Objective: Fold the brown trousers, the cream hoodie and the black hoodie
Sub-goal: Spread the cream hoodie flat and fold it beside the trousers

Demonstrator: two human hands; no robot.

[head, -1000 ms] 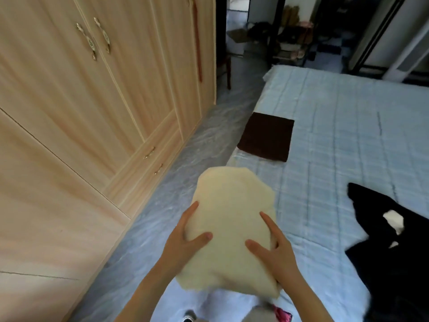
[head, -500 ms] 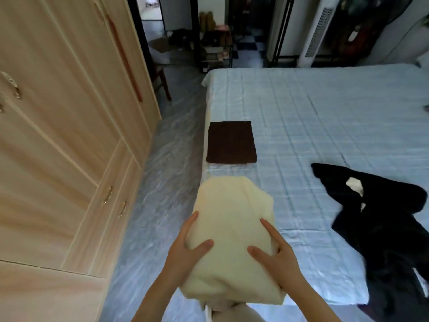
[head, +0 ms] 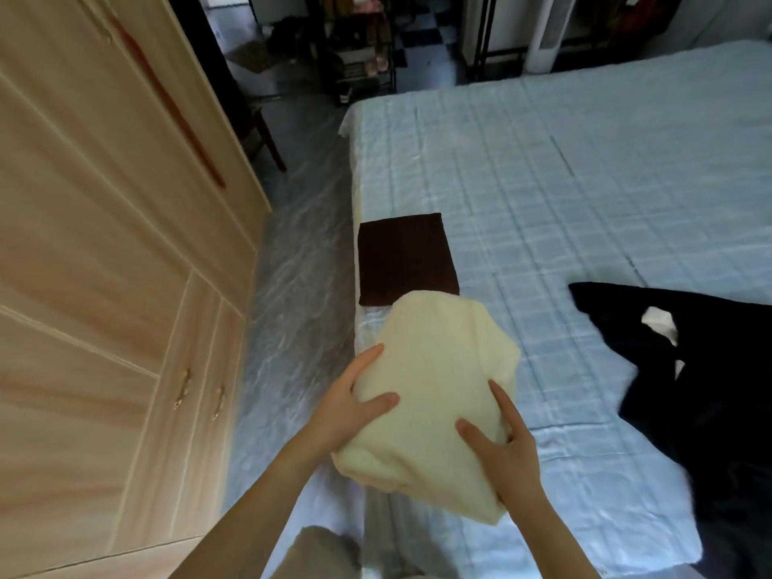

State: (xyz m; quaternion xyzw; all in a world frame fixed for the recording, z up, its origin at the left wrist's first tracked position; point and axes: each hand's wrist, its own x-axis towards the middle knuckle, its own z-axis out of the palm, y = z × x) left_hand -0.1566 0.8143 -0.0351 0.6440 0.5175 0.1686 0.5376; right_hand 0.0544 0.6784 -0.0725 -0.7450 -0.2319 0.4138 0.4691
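Both hands, left hand [head: 349, 405] and right hand [head: 507, 451], hold the folded cream hoodie [head: 434, 394] at lower centre, fingers [head: 474, 436] spread over it. The folded brown trousers [head: 405, 257] lie just above on the bed [head: 543, 181]; the black hoodie [head: 702, 369] sprawls at right.

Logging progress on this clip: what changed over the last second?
Both hands, left hand and right hand, carried the folded cream hoodie forward until its far edge overlaps the folded brown trousers. Grip unchanged; black hoodie stays unfolded on the bed.

Black hoodie [head: 702, 394] cut by right edge; brown trousers' [head: 405, 257] near corner behind cream hoodie [head: 438, 382]
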